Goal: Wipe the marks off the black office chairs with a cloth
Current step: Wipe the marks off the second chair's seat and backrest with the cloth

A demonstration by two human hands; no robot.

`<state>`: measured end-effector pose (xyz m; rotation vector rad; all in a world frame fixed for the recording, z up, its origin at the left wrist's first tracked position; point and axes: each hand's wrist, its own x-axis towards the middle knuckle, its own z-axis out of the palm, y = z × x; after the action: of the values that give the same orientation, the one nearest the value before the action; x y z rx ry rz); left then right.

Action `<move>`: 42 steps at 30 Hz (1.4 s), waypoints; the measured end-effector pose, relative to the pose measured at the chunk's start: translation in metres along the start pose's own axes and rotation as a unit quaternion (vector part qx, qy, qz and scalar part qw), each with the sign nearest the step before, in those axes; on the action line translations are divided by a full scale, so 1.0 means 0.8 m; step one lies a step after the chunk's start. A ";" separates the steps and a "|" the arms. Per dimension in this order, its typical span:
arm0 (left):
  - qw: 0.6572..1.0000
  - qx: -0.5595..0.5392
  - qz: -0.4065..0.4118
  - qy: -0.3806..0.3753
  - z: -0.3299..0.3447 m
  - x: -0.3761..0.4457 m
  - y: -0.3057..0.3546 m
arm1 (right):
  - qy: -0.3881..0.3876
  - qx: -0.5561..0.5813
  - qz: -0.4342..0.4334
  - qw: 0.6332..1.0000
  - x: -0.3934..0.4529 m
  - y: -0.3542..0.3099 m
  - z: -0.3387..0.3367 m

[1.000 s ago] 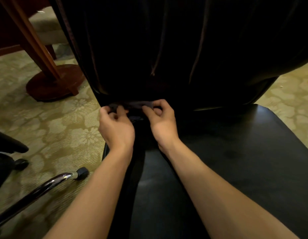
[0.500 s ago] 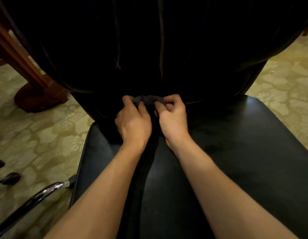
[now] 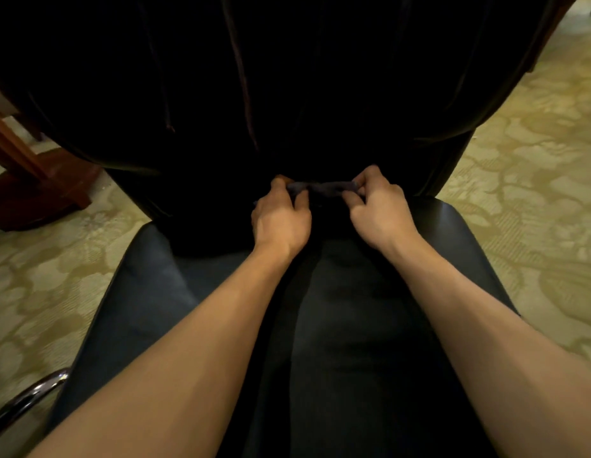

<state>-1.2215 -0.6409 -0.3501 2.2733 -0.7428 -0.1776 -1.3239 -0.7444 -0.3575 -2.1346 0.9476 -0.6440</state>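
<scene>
cloth point(image 3: 323, 188): dark little strip, pulled out sideways between both hands, right at the crease where the seat meets the backrest. it's dim there so i can't make out much of its shape.
left hand point(image 3: 280, 219): fingers curled, pinching the left end of the cloth, knuckles up, sitting over the back of the seat.
right hand point(image 3: 380, 209): same deal, fingers and thumb curled round the right end of the cloth, just beside the left hand with a small gap.
chair seat point(image 3: 148, 292): black, glossy, fills the lower middle, both forearms stretched over it.
backrest point(image 3: 287, 77): black with vertical folds, takes up the whole top, very dark.
carpet point(image 3: 535, 209): yellowish floral pattern either side of the chair.
wooden base point(image 3: 32, 190): reddish brown, on the carpet at far left.
chrome bar point(image 3: 26, 398): shiny curved tube at bottom left, can't tell what it belongs to.
</scene>
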 end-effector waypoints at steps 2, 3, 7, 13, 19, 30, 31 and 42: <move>1.000 -0.022 0.006 -0.019 0.009 -0.002 0.009 | 0.007 -0.022 0.014 1.000 -0.003 0.010 -0.014; 0.999 -0.032 0.007 -0.026 0.013 -0.004 0.014 | 0.016 -0.023 0.023 0.999 -0.007 0.015 -0.021; 0.996 -0.066 0.012 -0.058 0.033 -0.017 0.039 | 0.083 0.027 0.081 0.993 -0.037 0.034 -0.039; 0.990 -0.106 0.036 -0.087 0.063 -0.066 0.083 | 0.152 0.121 0.130 0.972 -0.095 0.059 -0.074; 0.984 -0.124 0.063 -0.108 0.079 -0.123 0.105 | 0.205 0.198 0.133 0.949 -0.161 0.063 -0.097; 0.960 -0.159 0.125 -0.191 0.078 -0.251 0.124 | 0.201 0.242 0.230 0.921 -0.313 0.059 -0.150; 0.959 -0.163 0.132 -0.193 0.078 -0.268 0.125 | 0.209 0.240 0.233 0.919 -0.330 0.058 -0.154; 0.955 -0.149 0.118 -0.228 0.044 -0.378 0.112 | 0.266 0.175 0.237 0.918 -0.450 0.026 -0.139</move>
<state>-1.5233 -0.5441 -0.3411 1.8530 -1.1337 -0.6700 -1.6263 -0.5183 -0.3586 -1.3538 1.4519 -1.0689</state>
